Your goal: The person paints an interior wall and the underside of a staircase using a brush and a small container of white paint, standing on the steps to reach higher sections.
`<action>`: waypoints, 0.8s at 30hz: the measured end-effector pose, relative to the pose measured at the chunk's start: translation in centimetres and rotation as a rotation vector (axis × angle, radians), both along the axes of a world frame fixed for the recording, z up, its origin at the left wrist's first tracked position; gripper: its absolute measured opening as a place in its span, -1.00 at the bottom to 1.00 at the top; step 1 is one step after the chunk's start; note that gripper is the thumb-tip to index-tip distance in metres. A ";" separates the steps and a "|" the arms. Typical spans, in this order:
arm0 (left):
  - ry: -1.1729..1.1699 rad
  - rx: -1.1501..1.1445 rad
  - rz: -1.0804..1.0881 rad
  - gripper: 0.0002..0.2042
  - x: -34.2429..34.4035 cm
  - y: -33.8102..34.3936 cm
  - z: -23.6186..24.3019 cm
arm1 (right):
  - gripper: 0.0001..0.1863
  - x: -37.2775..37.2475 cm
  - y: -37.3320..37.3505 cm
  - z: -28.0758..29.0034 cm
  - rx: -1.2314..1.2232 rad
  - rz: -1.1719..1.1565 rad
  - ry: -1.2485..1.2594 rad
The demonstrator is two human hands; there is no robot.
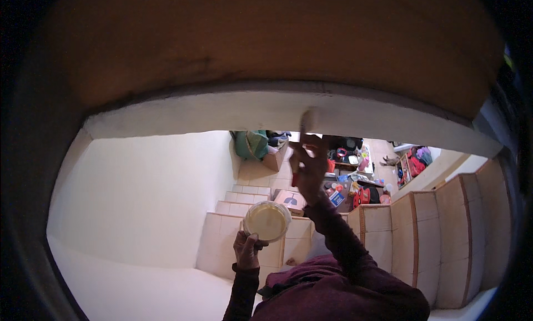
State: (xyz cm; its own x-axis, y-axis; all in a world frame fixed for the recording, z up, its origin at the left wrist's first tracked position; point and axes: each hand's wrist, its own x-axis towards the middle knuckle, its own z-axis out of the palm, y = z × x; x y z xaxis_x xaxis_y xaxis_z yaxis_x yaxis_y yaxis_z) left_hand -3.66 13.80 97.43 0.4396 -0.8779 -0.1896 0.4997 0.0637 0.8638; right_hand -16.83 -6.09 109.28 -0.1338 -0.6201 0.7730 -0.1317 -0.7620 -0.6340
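My left hand (pixel 247 250) grips the rim of a round, clear plastic tub (pixel 267 221) with pale cream liquid in it. Thumb over the edge, it keeps the tub roughly level above the stairs. Raised higher and further right, my right hand (pixel 311 168) is closed around a paintbrush (pixel 308 120). The brush's bristle end is smeared by motion and overlaps the white face of a long beam (pixel 200 116); whether it touches cannot be made out. A bit of red handle (pixel 295 180) pokes out below the fingers.
Tiled stairs (pixel 427 232) climb on the right. A white wall (pixel 139 193) stands left, and a brown surface (pixel 277 38) lies beyond the beam. Far below are a green bag (pixel 252 145), a cardboard box (pixel 290 200) and a cluttered table (pixel 355 190).
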 end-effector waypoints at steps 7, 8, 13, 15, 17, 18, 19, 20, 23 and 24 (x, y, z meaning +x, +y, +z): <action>-0.044 -0.012 0.170 -0.80 -0.1 1.4 -2.3 | -0.77 -0.5 -2.0 1.0 -0.151 0.041 0.068; -0.048 0.024 0.201 -0.79 -0.4 1.2 -2.0 | -0.83 -2.3 -3.3 0.0 -0.133 0.025 0.015; -0.082 0.019 0.216 -0.74 -0.1 1.1 -4.0 | -0.90 -13.1 -3.7 1.3 -0.173 -0.357 0.054; -0.084 0.014 0.238 -0.73 0.1 1.2 -4.6 | -0.89 -11.8 -0.6 3.2 -0.154 -0.486 0.090; -0.085 0.025 0.248 -0.74 0.0 1.2 -4.3 | -0.83 -10.6 -0.9 1.7 -0.338 -0.627 0.465; -0.083 0.027 0.237 -0.75 -0.2 1.0 -4.1 | -0.79 -9.6 -1.8 -0.1 -0.257 -0.563 0.454; -0.080 0.032 0.232 -0.75 -0.4 0.9 -4.0 | -0.78 -8.1 -2.5 -1.0 -0.229 -0.485 0.390; -0.080 0.037 0.233 -0.74 -0.6 0.9 -3.9 | -0.77 -5.9 -2.6 -1.4 -0.215 -0.406 0.331; -0.069 0.053 0.270 -0.74 -0.7 1.1 -3.8 | -0.74 1.3 -2.0 0.4 -0.227 -0.242 0.251; -0.064 0.063 0.283 -0.74 -1.0 1.2 -3.7 | -0.73 3.5 -1.8 1.1 -0.231 -0.193 0.239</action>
State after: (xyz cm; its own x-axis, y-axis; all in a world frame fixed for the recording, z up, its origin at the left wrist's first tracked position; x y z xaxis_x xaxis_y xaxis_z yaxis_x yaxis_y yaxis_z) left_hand -4.64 15.00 93.71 0.6780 -0.7062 -0.2042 0.4146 0.1379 0.8995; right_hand -13.36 -7.88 110.39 -0.0308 -0.4072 0.9128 -0.4101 -0.8277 -0.3831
